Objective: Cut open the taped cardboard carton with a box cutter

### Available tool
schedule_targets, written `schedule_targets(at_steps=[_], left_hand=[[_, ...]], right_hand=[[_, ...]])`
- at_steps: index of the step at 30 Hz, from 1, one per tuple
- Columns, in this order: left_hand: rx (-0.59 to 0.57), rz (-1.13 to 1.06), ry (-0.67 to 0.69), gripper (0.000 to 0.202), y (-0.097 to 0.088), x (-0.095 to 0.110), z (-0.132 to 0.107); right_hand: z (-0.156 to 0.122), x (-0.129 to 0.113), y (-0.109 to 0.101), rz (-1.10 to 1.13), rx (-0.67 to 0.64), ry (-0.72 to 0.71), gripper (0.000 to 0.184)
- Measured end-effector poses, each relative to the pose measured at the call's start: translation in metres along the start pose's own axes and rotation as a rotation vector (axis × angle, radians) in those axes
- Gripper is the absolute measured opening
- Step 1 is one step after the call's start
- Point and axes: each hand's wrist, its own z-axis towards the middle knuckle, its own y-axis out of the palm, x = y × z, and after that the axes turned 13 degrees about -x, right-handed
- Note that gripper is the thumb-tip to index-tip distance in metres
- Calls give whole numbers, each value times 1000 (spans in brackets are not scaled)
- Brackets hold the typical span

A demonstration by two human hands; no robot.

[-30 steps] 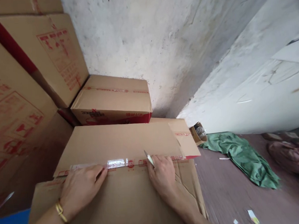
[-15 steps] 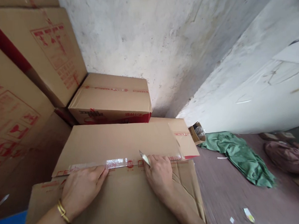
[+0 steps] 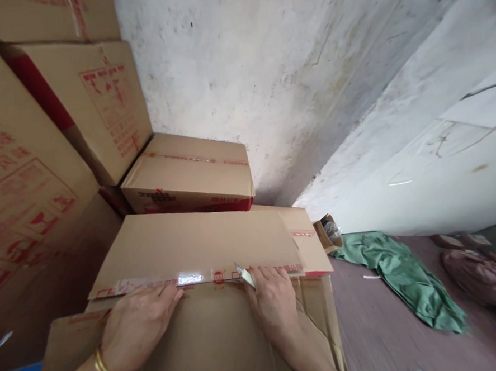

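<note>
A large brown cardboard box point(image 3: 207, 339) lies in front of me, its top seam covered by clear tape with red print point(image 3: 190, 279). My left hand point(image 3: 134, 324), with gold bangles on the wrist, lies flat on the near flap, fingertips at the tape. My right hand point(image 3: 274, 301) grips a small cutter point(image 3: 245, 275) whose pale blade sits on the taped seam right of centre. The far flap point(image 3: 196, 242) lies flat.
A smaller taped box point(image 3: 188, 172) sits behind, against a white wall point(image 3: 266, 67). Tall cartons with red print point(image 3: 28, 165) are stacked at the left. On the brown floor at the right lie a green cloth point(image 3: 400, 271) and a pinkish bundle point(image 3: 480, 272).
The cutter blade has slid a little leftward along the tape, then held near the same spot. My left hand stays flat. The view has tilted slightly.
</note>
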Motion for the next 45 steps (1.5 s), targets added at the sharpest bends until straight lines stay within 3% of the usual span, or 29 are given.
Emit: schedule_targets(at_steps=[4,7,11,14,18,25,32,39,45], left_hand=[[-277,18,-144,46,-25,14,13],[-402,-16,-174,42,-38,26,22],[-323,-66,-168,45,-34,34,26],[-242,-32,-162,49,-27,32,23],[-221,-20,-143,53,-26,26,19],[-183,36,-104,56,-22,21,17],[-117,43,-58,47,-17,20,17],[-104,43,-81,50,-19,19,25],[-37,86,-21,36,-15,23,14]], right_hand=[[16,-3,0,16,-311,34,18],[21,-12,1,19,-416,69,23],[16,-23,7,22,-333,128,21],[12,-25,13,23,-232,142,20],[15,-25,14,47,-150,106,21],[18,-25,11,76,-175,106,24],[15,-21,9,61,-146,37,20],[29,-24,8,53,-256,17,19],[21,-27,4,51,-199,4,14]])
